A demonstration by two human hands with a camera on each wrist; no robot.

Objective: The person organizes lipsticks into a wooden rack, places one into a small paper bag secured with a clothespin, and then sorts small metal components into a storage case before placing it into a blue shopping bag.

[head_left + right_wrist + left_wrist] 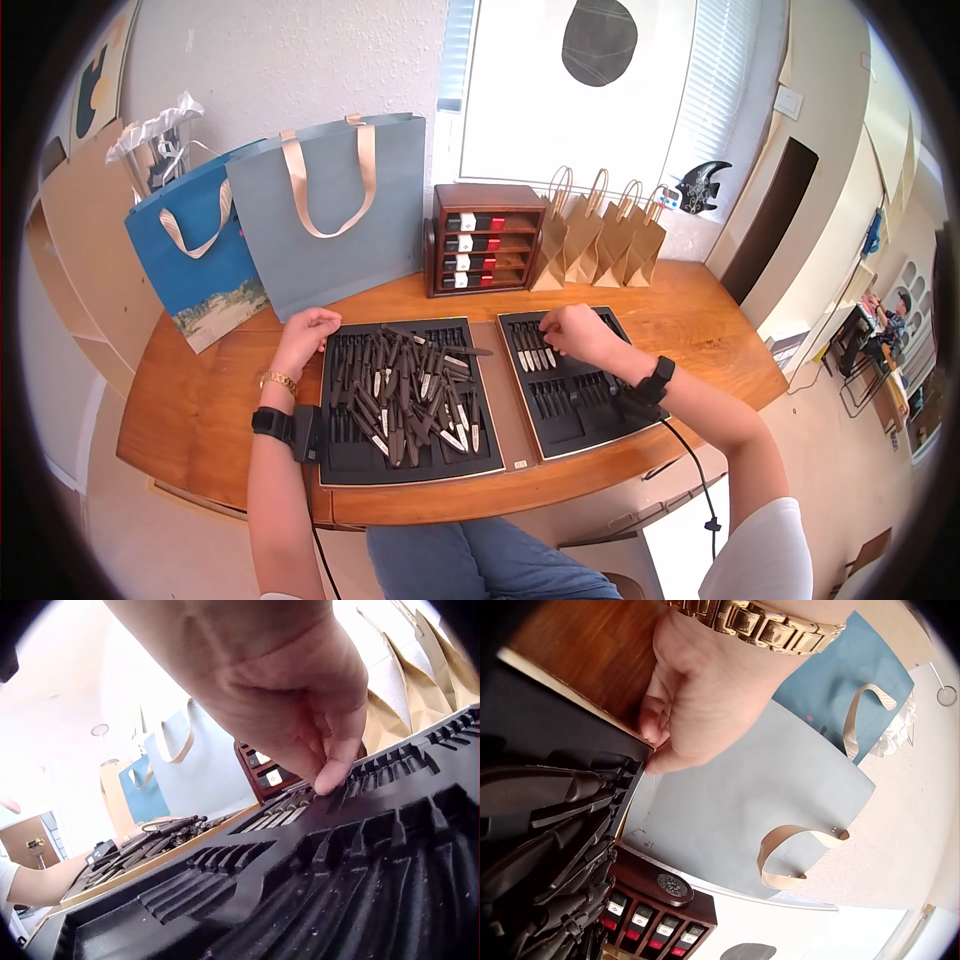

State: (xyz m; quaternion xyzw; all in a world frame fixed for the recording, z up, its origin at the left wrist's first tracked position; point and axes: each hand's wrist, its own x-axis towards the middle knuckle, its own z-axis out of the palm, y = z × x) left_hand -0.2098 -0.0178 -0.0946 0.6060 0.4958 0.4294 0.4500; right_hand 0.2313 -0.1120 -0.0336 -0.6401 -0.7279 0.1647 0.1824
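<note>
My left hand rests at the far left corner of the left black tray, fingers loosely curled, fingertips right at its pale edge. A jumbled heap of dark brown knife-like pieces, some with pale ends, covers this tray. My right hand reaches over the second slotted black tray, palm down. Its thumb and fingertips pinch the far end of a dark slim piece beside a row of pieces with pale ends. The fingers partly hide that piece.
Behind the trays stand a small dark wooden rack, several brown paper bags, a large grey bag and a blue bag. A cable trails from the right wrist camera past the front edge of the wooden table.
</note>
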